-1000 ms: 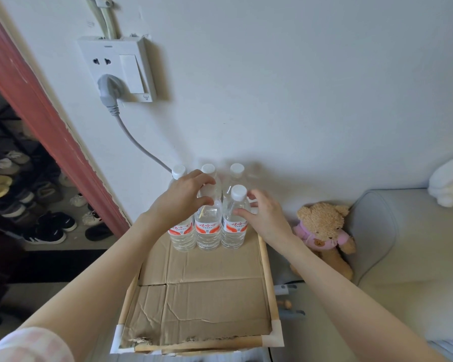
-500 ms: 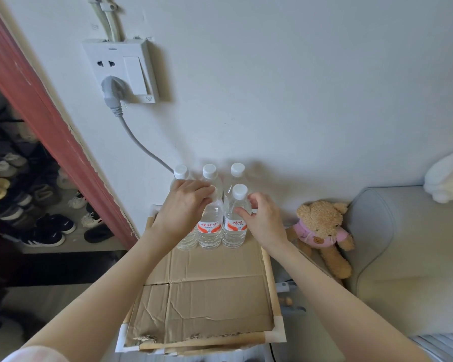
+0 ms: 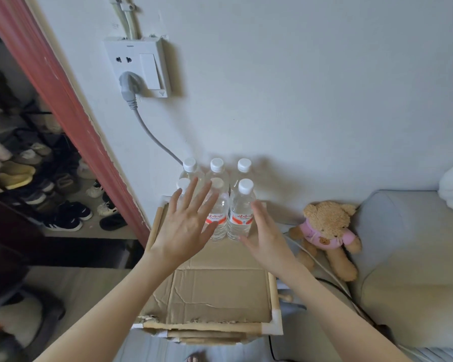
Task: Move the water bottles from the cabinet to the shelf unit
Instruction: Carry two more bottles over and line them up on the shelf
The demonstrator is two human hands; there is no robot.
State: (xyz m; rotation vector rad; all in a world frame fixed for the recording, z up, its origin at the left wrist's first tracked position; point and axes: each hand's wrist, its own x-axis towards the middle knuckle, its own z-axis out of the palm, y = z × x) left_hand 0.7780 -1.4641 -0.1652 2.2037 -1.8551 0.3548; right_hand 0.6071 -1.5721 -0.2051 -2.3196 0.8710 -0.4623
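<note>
Both hands are up in front of the bottles with nothing in them; the left hand is spread flat, palm away, fingers fanned and pointing toward the wall, and it covers part of the front-left bottle; the right hand is turned on edge, fingers straight and loosely together, just beside the front-right bottle without clearly touching it. Both forearms reach in from below, bare to the elbow.

The six water bottles stand upright in two rows of three at the far end of the shelf unit, against the wall, white caps on, red and white labels showing on the front ones; the shelf top is lined with creased cardboard. A teddy bear in a pink top sits to the right, against a grey sofa; a grey plug hangs from the wall socket above.

Half a second ago the left hand was curled over the front-left bottle and the right hand pinched the neck of the front-right one; now both have let go and opened, drawn back slightly; the bottles have not shifted.
</note>
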